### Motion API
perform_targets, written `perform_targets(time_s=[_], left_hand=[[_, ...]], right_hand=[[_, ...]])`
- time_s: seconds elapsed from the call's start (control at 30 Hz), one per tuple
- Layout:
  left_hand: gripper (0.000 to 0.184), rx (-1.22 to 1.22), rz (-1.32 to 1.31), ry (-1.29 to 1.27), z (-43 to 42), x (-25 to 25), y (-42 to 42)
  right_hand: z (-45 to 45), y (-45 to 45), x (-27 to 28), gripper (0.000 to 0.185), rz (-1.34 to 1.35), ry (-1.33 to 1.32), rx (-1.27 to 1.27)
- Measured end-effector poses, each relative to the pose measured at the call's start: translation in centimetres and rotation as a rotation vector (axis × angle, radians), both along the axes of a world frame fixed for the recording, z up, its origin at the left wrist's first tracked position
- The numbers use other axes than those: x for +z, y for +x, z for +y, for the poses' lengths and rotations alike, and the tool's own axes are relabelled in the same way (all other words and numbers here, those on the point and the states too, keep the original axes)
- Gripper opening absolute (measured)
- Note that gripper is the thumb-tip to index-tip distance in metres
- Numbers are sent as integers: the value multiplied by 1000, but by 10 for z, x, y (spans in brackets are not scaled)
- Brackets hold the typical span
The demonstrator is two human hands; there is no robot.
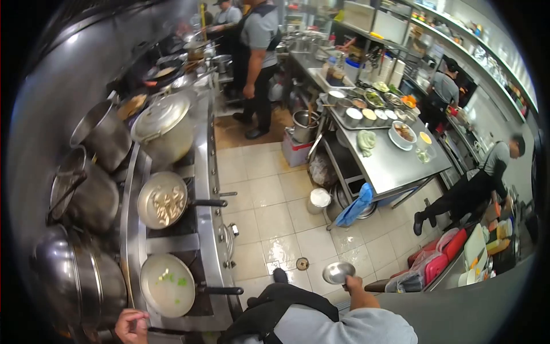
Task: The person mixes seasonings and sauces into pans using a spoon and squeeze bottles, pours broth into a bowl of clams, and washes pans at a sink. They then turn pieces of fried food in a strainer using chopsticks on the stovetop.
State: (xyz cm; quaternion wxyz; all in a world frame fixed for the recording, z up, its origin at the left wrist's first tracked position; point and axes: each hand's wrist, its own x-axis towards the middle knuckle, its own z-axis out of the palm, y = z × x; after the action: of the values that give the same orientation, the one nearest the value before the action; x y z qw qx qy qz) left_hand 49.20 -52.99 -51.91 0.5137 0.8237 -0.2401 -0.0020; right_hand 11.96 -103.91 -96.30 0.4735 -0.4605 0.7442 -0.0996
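My left hand (132,326) is at the lower left, beside the near rim of a light-coloured frying pan (163,304). Its fingers are half bent, the thumb a little apart, and nothing shows in it. Green pieces and a few pale bits lie in that pan, whose black handle points right. Behind it on the stove, a second frying pan (148,198) holds sliced pale-brown pieces, perhaps mushrooms. Out to the right, over the floor, my right hand (354,284) is closed around the handle end of a small round metal pan (338,272).
Large metal pots (166,123) line the stove's back and left side. A steel table (395,166) carries containers of ingredients and a white bowl (402,133). A blue cloth (356,205) hangs at its corner. A white bucket (318,200) stands on the tiles. Several people work around the kitchen.
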Motion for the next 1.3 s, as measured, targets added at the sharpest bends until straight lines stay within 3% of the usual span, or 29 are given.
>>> perform_targets(time_s=[0.03, 0.13, 0.2, 0.27, 0.3, 0.33, 0.37, 0.43, 0.47, 0.5, 0.53, 0.6, 0.67, 0.7, 0.77, 0.87, 0.9, 0.93, 1.0, 1.1, 1.2, 1.3], left_hand=[[12, -39, 45, -26, -18, 0, -1], [13, -175, 121, 39, -88, 1, -4], [12, -232, 223, 5, -139, -16, -6], [12, -267, 362, 172, -198, -29, -9], [13, -398, 315, 53, -240, -36, -13], [14, -429, 449, 39, -274, -45, -16], [14, -439, 477, 90, -316, -44, -23], [16, -483, 581, 177, -401, -40, -44], [17, -540, 501, 265, -437, -46, -53], [19, -650, 459, 289, -467, -54, -58], [20, -753, 414, 309, -492, -63, -60], [21, -839, 448, 337, -534, -81, -59], [23, -903, 479, 354, -581, -88, -61], [23, -910, 436, 355, -603, -87, -64], [23, -981, 296, 397, -647, -82, -60], [25, -990, 230, 475, -715, -100, -36], [28, -944, 316, 462, -737, -103, -36], [26, -981, 199, 455, -761, -114, -29], [21, -1070, 207, 239, -817, -140, -35], [20, -1208, 404, 216, -879, -129, -89], [22, -1446, 384, 261, -940, -135, -153], [21, -1607, 309, 410, -987, -115, -230]], right_hand=[[2, -12, 16, 18, -29, 101, -122], [-25, -27, 7, 16, -108, 87, -163], [-56, -18, 9, 17, -214, 104, -68], [-93, -5, -6, 19, -241, 77, -21], [-113, 7, -8, 21, -214, 48, 10], [-132, 20, -5, 22, -166, 11, -28], [-157, 24, -23, 25, -180, 31, -2], [-198, 31, -104, 24, -152, -265, 111], [-217, 46, -122, 27, 60, -289, 82], [-230, 49, -89, 47, -34, -285, 170], [-242, 50, -36, 42, -224, -156, 131], [-261, 46, 10, 33, -259, -198, 147], [-283, 26, -16, 32, -120, -282, 366], [-293, 6, -11, 32, -109, -292, 325], [-296, -39, 0, 30, -191, -116, 480], [-288, -107, 7, 27, -313, -84, 154], [-285, -129, 11, 25, -367, -79, -50], [-282, -149, 15, 24, -423, -77, -251], [-287, -192, 35, 20, -424, -158, -449], [-307, -252, 100, 15, -404, -394, -759], [-339, -313, 174, 10, -416, -662, -1084], [-371, -404, 203, 9, -560, -928, -1289]])
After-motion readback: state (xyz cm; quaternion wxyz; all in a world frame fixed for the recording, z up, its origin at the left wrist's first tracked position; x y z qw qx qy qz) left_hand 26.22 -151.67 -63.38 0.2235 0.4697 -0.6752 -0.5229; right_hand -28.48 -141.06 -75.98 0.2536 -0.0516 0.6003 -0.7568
